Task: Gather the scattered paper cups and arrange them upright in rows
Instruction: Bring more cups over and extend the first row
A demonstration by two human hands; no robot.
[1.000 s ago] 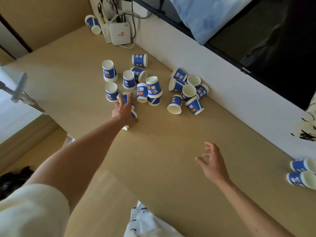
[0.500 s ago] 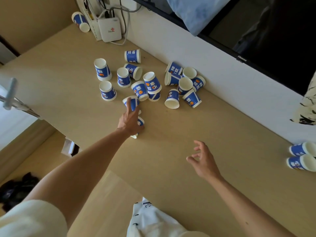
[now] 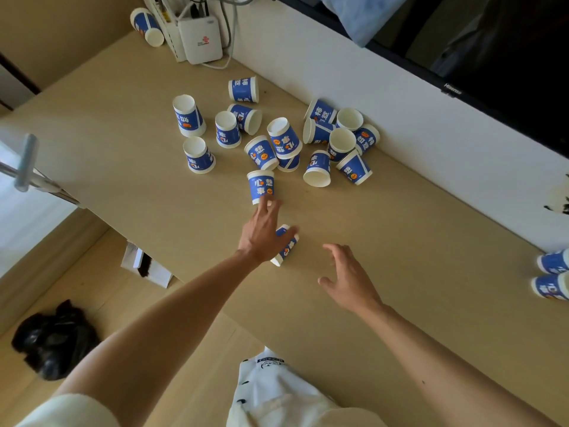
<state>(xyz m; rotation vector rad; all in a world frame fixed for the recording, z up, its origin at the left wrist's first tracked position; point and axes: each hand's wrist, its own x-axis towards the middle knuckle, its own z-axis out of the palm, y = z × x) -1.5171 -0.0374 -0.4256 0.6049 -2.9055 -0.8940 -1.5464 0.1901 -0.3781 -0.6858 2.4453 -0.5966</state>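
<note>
Blue-and-white paper cups (image 3: 284, 138) are scattered on the tan table (image 3: 415, 241), some standing, some on their sides, most bunched near the white wall. My left hand (image 3: 260, 234) rests over one cup lying on its side (image 3: 286, 246), thumb curled across it. Its outstretched fingertips touch a standing cup (image 3: 261, 189) just beyond. My right hand (image 3: 348, 278) hovers open above the table, a little to the right of the lying cup. Two more cups (image 3: 552, 274) lie at the far right edge. Another cup (image 3: 147, 27) lies at the far corner.
A white router (image 3: 200, 40) with cables stands against the wall at the back. A dark TV screen (image 3: 477, 50) hangs above the wall ledge. Left of the table a clamp on a rod (image 3: 26, 163) juts in. A black bag (image 3: 55, 340) and a white box (image 3: 144, 268) lie on the floor.
My left hand has pulled back toward me with the lying cup under it, and a standing cup now sits apart from the pile at its fingertips. My right hand moved closer to it.
</note>
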